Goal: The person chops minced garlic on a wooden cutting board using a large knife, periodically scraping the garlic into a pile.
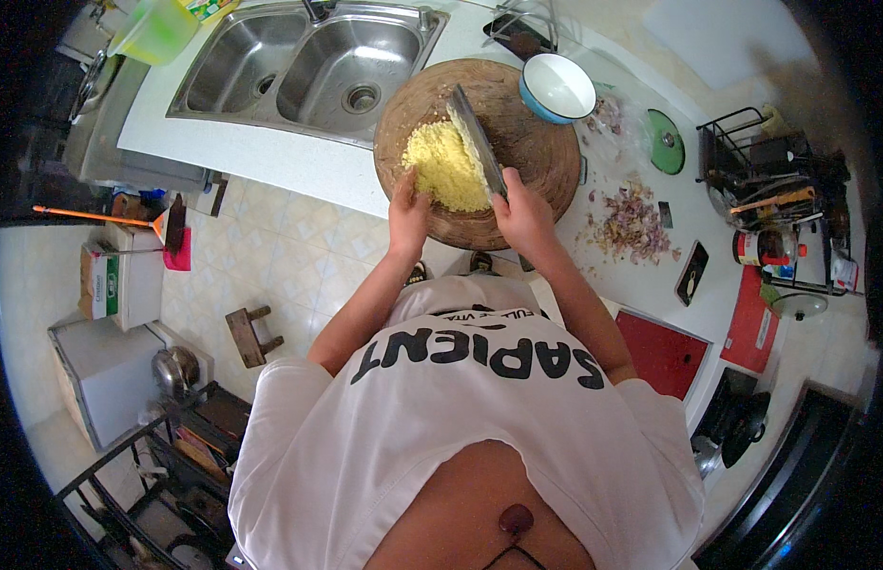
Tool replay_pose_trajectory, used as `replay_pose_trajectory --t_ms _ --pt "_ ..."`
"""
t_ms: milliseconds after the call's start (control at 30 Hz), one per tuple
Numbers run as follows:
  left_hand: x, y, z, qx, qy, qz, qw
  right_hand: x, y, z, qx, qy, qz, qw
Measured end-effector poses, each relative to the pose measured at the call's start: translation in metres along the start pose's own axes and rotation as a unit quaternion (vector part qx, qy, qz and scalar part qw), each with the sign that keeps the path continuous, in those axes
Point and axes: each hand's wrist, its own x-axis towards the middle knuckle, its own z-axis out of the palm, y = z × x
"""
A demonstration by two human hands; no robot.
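Note:
A heap of finely chopped yellowish garlic lies on a round wooden chopping board. My right hand grips the near end of a cleaver, whose broad blade stands on edge against the right side of the heap. Chopped bits cling to the blade's left face. At the heap's lower left is my left hand, its fingertips at the garlic and partly hidden; whether it holds any cannot be told. A blue enamel bowl with a white inside stands at the board's upper right edge.
Beyond the board's left side is a double steel sink. Garlic skins, a green lid and a phone lie on the right counter. A dark rack holds utensils. On the floor stands a small wooden stool.

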Motion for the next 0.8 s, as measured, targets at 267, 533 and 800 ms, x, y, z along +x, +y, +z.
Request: replay_pose_trajectory --t_ms 267,533,800 --pt "-0.006 0.02 0.003 -0.047 0.011 -0.029 0.998 0.009 -0.001 -0.001 -0.012 -0.057 -0.005 0.998" --pt "-0.007 0.016 0.004 -0.038 0.037 -0.023 0.998 0.014 -0.003 -0.001 -0.026 -0.11 -0.014 0.993" --pt "-0.015 0.017 0.016 -0.028 0.072 -0.027 0.997 0.021 0.006 -0.001 -0.001 -0.146 -0.046 0.988"
